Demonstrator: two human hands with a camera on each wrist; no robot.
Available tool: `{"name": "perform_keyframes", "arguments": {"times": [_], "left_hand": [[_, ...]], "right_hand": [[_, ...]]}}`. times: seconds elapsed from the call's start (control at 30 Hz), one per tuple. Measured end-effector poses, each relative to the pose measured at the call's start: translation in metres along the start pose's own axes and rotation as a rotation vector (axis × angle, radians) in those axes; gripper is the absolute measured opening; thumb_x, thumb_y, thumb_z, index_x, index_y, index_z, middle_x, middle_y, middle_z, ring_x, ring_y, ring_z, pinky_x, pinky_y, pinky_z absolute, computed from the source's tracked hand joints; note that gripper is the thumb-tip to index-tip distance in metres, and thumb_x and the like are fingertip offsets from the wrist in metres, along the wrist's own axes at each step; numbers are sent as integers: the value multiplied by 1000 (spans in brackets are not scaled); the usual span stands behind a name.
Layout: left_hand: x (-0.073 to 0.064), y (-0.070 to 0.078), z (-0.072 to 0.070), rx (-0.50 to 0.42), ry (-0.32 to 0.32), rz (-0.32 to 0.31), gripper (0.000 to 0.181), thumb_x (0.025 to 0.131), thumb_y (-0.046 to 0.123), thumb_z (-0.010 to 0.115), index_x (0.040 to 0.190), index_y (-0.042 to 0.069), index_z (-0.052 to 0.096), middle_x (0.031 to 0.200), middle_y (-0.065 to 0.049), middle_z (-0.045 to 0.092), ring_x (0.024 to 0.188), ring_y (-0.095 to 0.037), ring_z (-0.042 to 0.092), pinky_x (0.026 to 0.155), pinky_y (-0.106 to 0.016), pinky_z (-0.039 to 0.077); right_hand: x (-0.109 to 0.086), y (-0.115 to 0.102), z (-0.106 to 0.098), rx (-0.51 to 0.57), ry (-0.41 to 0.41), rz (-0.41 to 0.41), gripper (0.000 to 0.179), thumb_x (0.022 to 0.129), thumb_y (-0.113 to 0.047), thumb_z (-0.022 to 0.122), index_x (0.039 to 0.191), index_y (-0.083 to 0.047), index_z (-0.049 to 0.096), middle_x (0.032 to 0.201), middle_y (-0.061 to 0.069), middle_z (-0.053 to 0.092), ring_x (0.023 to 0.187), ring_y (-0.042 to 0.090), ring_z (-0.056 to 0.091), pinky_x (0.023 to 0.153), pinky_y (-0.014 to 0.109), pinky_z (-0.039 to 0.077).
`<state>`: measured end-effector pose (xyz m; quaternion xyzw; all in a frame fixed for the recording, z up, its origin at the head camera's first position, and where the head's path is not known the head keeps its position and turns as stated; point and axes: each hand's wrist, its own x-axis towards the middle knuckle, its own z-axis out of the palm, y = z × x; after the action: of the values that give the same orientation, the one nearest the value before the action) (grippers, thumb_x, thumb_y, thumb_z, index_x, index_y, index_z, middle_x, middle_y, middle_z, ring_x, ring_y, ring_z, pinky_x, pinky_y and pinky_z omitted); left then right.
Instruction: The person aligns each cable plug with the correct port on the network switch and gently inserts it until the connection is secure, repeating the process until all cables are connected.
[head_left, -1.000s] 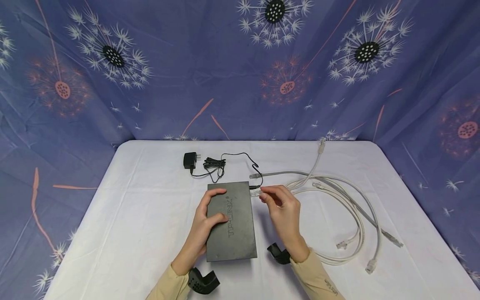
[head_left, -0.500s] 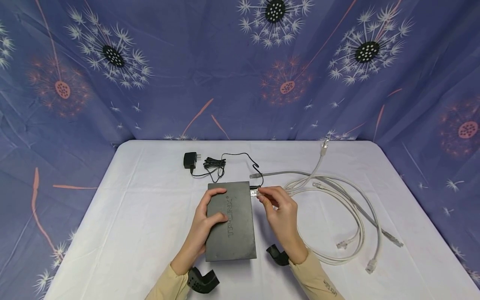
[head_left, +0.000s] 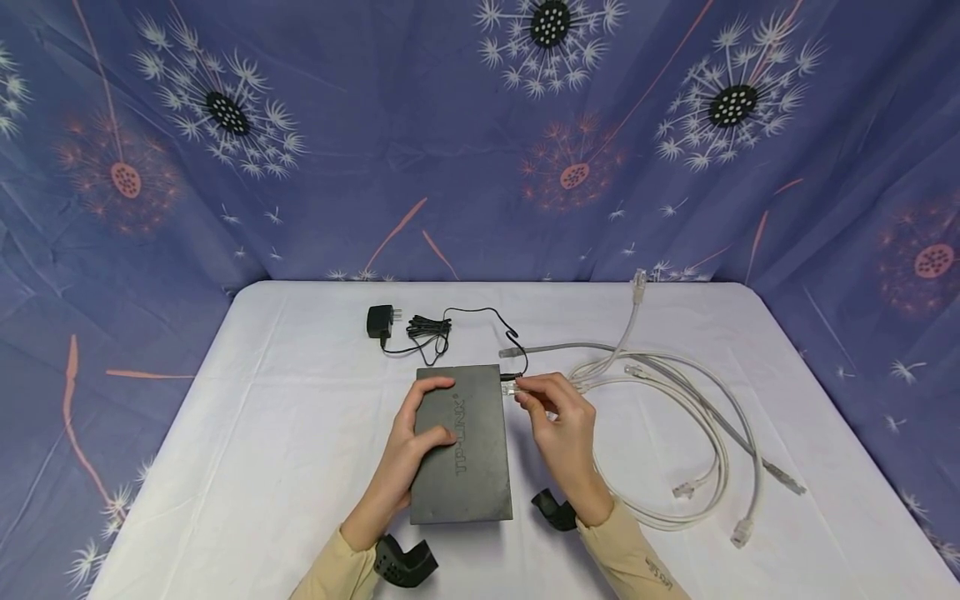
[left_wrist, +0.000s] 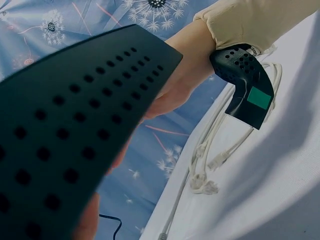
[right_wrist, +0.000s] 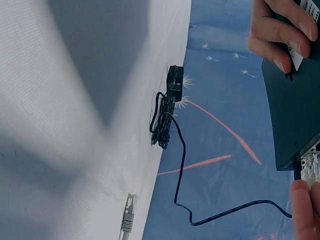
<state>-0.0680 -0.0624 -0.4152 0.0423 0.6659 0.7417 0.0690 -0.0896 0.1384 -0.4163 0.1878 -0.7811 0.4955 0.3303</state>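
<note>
A flat dark grey TP-LINK box [head_left: 476,454], apparently a network switch, is gripped along its left side by my left hand [head_left: 405,450], thumb on top. In the right wrist view that hand's fingertips [right_wrist: 295,46] curl under the box [right_wrist: 287,115]. My right hand [head_left: 566,425] pinches a clear network cable plug [head_left: 510,389] at the box's right side. The plug [right_wrist: 311,164] stands right at the port edge; how far in it sits I cannot tell. Just beyond it, a black power lead [head_left: 512,377] meets the same side.
Behind the box lies a black power adapter [head_left: 380,322] with a bundled cord [head_left: 429,328]. Coiled white network cables [head_left: 723,467] and a grey cable [head_left: 750,442] spread over the right of the white table [head_left: 262,467]. One cable end [head_left: 639,287] sticks up near the back edge.
My right hand has shifted slightly left with the plug since a second ago. The upright cable end has swayed right, then back left. My left hand keeps its grip on the box.
</note>
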Motion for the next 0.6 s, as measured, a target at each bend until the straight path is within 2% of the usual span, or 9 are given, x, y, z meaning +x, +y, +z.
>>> {"name": "perform_keyframes", "arguments": {"times": [0.6], "left_hand": [[0,2,2,9,-19,17,61,72,1,55,129,21,52,131,-6,42,109,-29,39,88,-43,30]], "right_hand": [[2,1,1,28,47,-88,27,66,20,74,86,2,71,80,10,64,63,18,65,59,19,49]]}}
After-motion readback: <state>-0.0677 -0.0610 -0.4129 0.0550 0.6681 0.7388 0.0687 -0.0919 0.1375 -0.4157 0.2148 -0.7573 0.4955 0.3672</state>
